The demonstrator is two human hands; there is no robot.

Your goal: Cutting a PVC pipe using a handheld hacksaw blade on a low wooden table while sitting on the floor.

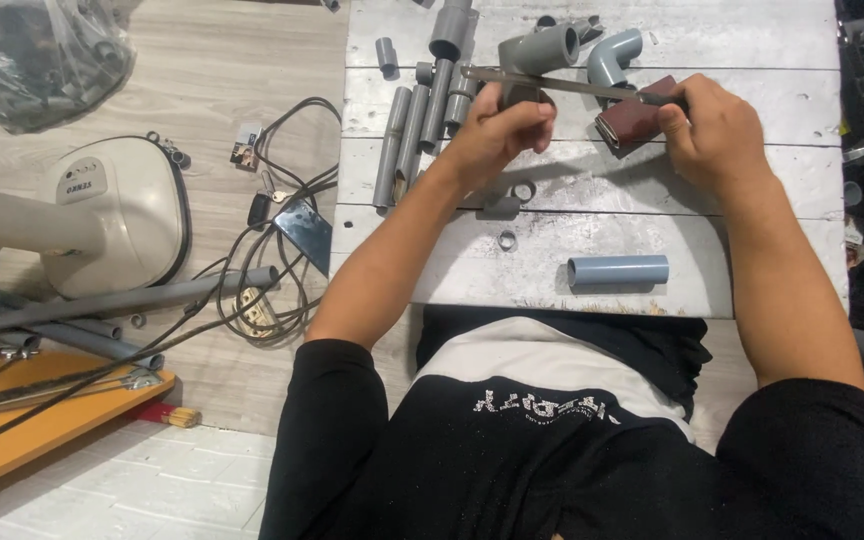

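my left hand is closed on a short grey pipe piece; my right hand grips a saw laid across it. cut looks unfinished. rings below the grip suggest earlier cuts. blue-grey tube lies uncut nearer me on the desk. clear bag far left.

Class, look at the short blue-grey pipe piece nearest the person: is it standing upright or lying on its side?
Lying on its side. The short blue-grey pipe piece rests lengthwise on the white table, its open end facing left, apart from both hands.
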